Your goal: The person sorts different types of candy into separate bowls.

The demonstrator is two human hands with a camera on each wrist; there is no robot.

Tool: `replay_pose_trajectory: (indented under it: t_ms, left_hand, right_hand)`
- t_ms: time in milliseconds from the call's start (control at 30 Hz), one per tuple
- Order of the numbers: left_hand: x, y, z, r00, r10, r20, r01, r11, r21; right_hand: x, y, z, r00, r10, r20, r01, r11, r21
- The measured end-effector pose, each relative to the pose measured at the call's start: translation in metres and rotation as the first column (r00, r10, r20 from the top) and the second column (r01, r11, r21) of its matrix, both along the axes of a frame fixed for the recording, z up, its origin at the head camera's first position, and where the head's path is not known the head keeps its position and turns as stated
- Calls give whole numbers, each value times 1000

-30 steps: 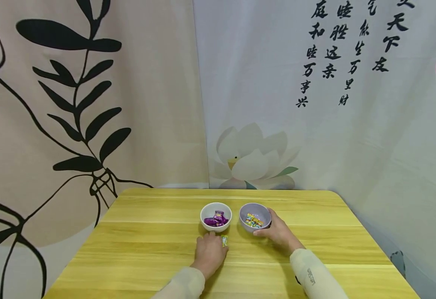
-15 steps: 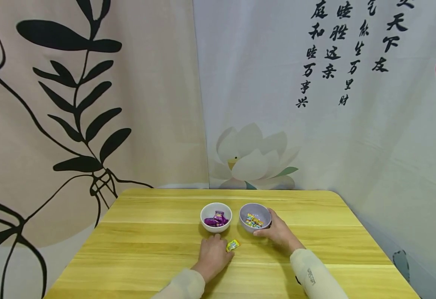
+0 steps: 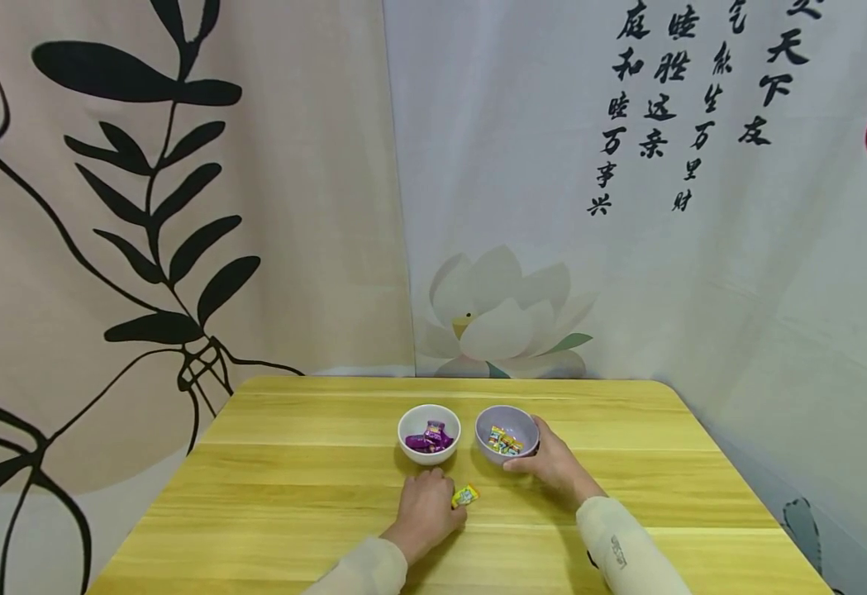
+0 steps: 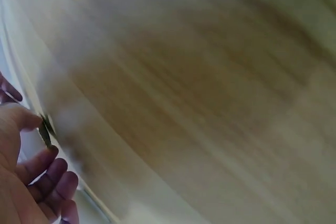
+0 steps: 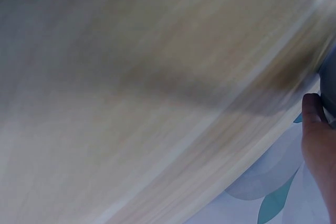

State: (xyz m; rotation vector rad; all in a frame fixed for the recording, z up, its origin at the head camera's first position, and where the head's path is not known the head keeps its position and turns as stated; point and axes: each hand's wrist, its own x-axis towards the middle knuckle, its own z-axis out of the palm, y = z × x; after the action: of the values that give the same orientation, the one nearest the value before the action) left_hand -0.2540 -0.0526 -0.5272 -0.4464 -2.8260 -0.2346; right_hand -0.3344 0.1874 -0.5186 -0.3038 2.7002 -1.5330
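Between the thumb and index fingertip of my left hand (image 3: 427,508) a small yellow wrapped candy (image 3: 465,496) is pinched; the left wrist view shows the candy (image 4: 45,131) edge-on between them. This hand is just in front of a white bowl (image 3: 405,430) with purple-wrapped candies (image 3: 430,438) inside. My right hand (image 3: 555,464) grips the right side of a lavender bowl (image 3: 483,419), which holds several yellow-wrapped candies (image 3: 505,440). At the right edge of the right wrist view, the lavender bowl (image 5: 328,80) shows only in part, with my thumb against it.
Both bowls stand side by side on a light wooden table (image 3: 314,471), toward its back. Behind the table's far edge hangs a backdrop cloth (image 3: 329,207) with printed plants and writing.
My left hand has drawn slightly back and right from the white bowl. The candy, partly covered by the hand a second ago, now shows more fully. My right hand keeps its grip on the bowl.
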Motion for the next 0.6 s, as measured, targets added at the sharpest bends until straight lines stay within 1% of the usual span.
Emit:
replay_pose_trajectory:
  t_ms: [33, 167, 233, 333, 467, 567, 600]
  left_hand:
    - [0, 0, 1, 1000, -1, 7, 1, 1000, 6]
    - [0, 2, 4, 1000, -15, -6, 15, 999, 36]
    - [-1, 3, 6, 999, -24, -23, 25, 998, 56]
    - [-2, 4, 10, 997, -42, -70, 47, 996, 72]
    - [-5, 7, 19, 986, -78, -145, 91, 992, 84]
    - [-9, 9, 29, 981, -100, -168, 115, 990, 83]
    - [-10, 10, 33, 981, -102, -163, 117, 989, 85]
  right_hand:
    - [0, 0, 0, 1000, 1, 0, -1, 1000, -3]
    - [1, 0, 0, 1000, 2, -3, -2, 1000, -9]
    - [1, 0, 0, 1000, 2, -2, -2, 1000, -11]
    - [2, 1, -1, 1000, 3, -5, -3, 1000, -7]
    - [2, 0, -1, 1000, 7, -11, -7, 1000, -11]
    - [2, 0, 0, 1000, 10, -18, -11, 1000, -18]
    - [2, 0, 0, 1000, 13, -18, -13, 1000, -23]
